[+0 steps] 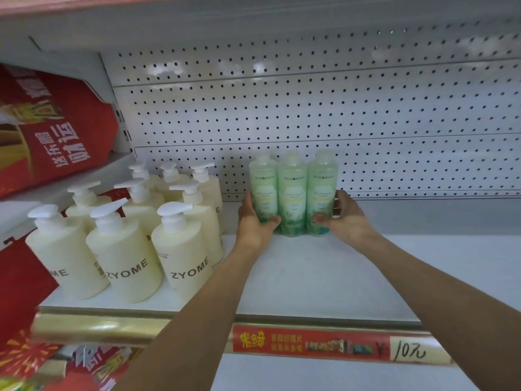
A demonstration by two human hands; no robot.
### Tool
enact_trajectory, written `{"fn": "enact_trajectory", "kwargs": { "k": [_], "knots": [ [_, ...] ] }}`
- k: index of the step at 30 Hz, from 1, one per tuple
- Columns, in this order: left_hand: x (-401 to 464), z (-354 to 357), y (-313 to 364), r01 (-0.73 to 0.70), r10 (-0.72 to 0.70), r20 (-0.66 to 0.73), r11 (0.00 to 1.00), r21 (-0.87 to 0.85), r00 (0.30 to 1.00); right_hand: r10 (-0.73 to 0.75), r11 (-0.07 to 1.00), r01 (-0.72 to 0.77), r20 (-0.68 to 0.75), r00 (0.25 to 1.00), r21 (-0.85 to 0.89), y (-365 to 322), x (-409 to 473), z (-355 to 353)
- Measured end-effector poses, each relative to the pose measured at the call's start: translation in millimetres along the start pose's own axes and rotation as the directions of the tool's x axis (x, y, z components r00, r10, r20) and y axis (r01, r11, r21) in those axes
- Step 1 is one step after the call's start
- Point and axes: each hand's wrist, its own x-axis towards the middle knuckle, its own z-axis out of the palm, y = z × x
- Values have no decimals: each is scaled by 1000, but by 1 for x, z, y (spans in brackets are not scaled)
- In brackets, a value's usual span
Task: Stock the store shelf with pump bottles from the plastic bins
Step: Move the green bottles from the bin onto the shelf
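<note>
Green bottles (292,193), three in a row, squeezed between left hand (252,221) and right hand (345,217), fingers curled round the outer two, near shelf (310,272) back. Risk: middle bottle held only by side pressure, could tip; left elbow near cream pump bottles (180,249), may knock them.

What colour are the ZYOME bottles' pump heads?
White pump heads on cream ZYOME bottles, seen in the head view.

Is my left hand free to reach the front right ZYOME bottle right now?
Probably not yet: the left hand grips the green bottles together with the right hand. Once it lets go, the ZYOME bottle stands unblocked beside that forearm.
</note>
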Motion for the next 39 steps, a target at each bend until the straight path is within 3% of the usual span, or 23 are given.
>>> {"fn": "enact_trajectory", "kwargs": {
  "k": [5, 8, 13, 22, 28, 30, 33, 36, 39],
  "knots": [
    [-15, -6, 13, -11, 6, 36, 992, 128, 999, -29, 995, 25, -42, 999, -102, -6, -14, 3],
    [-43, -18, 23, -137, 112, 100, 943, 304, 989, -83, 963, 40, -153, 985, -266, -17, -37, 2],
    [-106, -54, 32, -391, 339, 195, 790, 473, 921, -292, 840, 184, -139, 946, -511, -41, -110, 6],
    [-205, -167, -18, -571, 527, 293, 505, 647, 798, -527, 647, 361, -52, 848, -671, -66, -241, 74],
    [-243, -265, -98, -454, 317, 325, 582, 675, 891, -456, 719, 405, 57, 888, -565, -78, -316, 167],
    [-256, -297, -137, -354, 199, 298, 643, 679, 933, -350, 795, 371, 135, 927, -479, -71, -337, 205],
    [-278, -337, -192, -119, -55, 233, 735, 667, 971, -124, 936, 205, 277, 953, -285, -51, -365, 260],
    [-296, -362, -245, 114, -292, 172, 751, 651, 941, 96, 977, 3, 449, 888, -214, -28, -382, 307],
    [-309, -374, -298, 337, -519, 108, 685, 645, 848, 311, 948, -207, 553, 773, -244, 3, -390, 349]
  ]
}}
